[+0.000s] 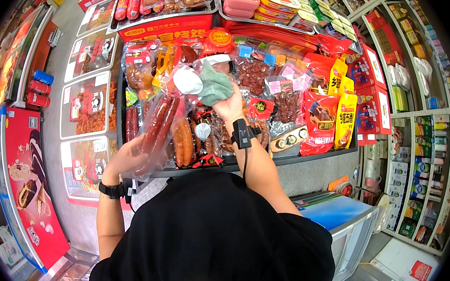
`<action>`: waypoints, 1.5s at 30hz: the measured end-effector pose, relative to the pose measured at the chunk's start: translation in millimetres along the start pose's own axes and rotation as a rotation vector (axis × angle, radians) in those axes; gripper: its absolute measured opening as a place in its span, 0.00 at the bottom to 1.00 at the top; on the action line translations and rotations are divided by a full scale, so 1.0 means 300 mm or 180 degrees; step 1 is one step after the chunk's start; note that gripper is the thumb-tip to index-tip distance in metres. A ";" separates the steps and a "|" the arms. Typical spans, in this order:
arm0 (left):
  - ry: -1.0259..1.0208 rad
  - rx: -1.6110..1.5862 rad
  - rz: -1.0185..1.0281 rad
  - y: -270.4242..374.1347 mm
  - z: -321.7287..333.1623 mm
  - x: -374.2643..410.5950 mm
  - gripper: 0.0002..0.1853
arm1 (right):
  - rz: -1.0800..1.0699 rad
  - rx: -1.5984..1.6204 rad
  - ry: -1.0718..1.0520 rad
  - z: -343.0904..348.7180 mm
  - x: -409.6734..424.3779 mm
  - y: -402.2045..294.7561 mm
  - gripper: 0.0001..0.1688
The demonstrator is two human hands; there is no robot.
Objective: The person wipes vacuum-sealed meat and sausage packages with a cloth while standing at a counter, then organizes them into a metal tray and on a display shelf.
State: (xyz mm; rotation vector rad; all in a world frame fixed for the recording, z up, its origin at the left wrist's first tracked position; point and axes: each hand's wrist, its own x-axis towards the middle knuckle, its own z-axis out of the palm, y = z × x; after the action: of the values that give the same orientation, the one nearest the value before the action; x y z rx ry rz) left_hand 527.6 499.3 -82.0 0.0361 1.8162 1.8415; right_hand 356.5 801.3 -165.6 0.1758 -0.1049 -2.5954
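My left hand (126,155) grips the lower end of a clear vacuum pack of long dark-red sausages (160,121), which is tilted over the left part of a black-rimmed display bin. A white round label (188,83) shows near the pack's upper end. Bunched in my right hand (230,104) is a grey-green cloth (214,85), right beside that label; whether it touches the pack I cannot tell. Beneath both hands lie packed meats, among them a pack of light-brown sausages (185,142) and a pack of dark meat pieces (250,76). Each wrist wears a black strapped device.
Red pouches (319,122) and yellow pouches (345,120) stand at the bin's right. Behind are metal trays with wrapped sausages (134,3) and tins (279,4). Lidded clear boxes (87,104) line the left. A glass-sided case (345,221) stands at right, near shelves (421,112).
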 end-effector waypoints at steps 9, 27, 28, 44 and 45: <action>-0.0094 -0.0643 -0.0194 0.173 0.112 0.051 0.33 | -0.0147 -0.0274 0.0776 0.019 -0.050 0.114 0.32; 0.0069 -0.0641 -0.0078 0.083 0.047 0.006 0.39 | -0.0851 -0.5047 0.1198 0.002 -0.057 -0.045 0.19; 0.0135 -0.0508 0.0216 0.072 0.057 0.011 0.33 | -0.0788 -0.5349 0.1050 -0.012 -0.048 -0.067 0.17; 0.0140 -0.0844 0.0058 0.083 0.051 -0.028 0.38 | -0.1877 -0.7716 0.1195 0.234 -0.067 -0.050 0.15; 0.0167 -0.0814 0.0052 0.086 0.054 -0.033 0.38 | -0.1779 -0.7741 0.1208 0.230 -0.073 -0.047 0.15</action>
State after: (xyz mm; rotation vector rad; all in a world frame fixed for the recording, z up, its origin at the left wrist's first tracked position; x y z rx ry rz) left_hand 533.1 511.7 -53.1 -0.0927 1.6043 2.0897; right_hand 357.9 827.4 -96.6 -0.2554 3.0065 -1.2209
